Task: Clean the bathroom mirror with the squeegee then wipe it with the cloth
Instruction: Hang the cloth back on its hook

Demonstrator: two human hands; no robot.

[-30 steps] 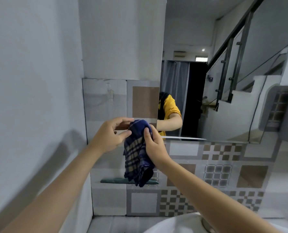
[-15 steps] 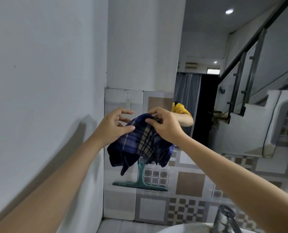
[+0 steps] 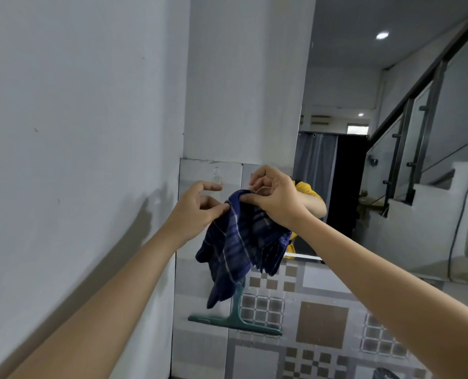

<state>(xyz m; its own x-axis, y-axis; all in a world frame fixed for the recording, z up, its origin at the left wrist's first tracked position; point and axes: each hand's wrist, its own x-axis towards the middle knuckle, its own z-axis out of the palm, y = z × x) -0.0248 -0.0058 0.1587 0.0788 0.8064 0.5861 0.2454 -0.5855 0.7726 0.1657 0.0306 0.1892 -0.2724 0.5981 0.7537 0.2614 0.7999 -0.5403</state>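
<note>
A dark blue plaid cloth (image 3: 241, 242) hangs in front of the tiled wall, bunched at its top edge. My right hand (image 3: 275, 199) pinches that top edge between thumb and fingers. My left hand (image 3: 197, 209) pinches the cloth's left corner with thumb and forefinger. The mirror (image 3: 391, 132) fills the right side of the wall and reflects a staircase and a yellow sleeve. A green squeegee (image 3: 237, 318) hangs against the tiles below the cloth, blade down, its upper handle hidden behind the cloth.
A clear plastic hook (image 3: 216, 176) is stuck on the tile just above my left hand. A plain white wall (image 3: 77, 160) runs close along the left. Patterned tiles (image 3: 323, 324) cover the wall under the mirror. A dark tap top (image 3: 386, 374) shows at the bottom edge.
Both hands and the cloth have risen toward the hook, and the cloth has spread wider between them. The view has tilted up, so the basin has dropped out of sight.
</note>
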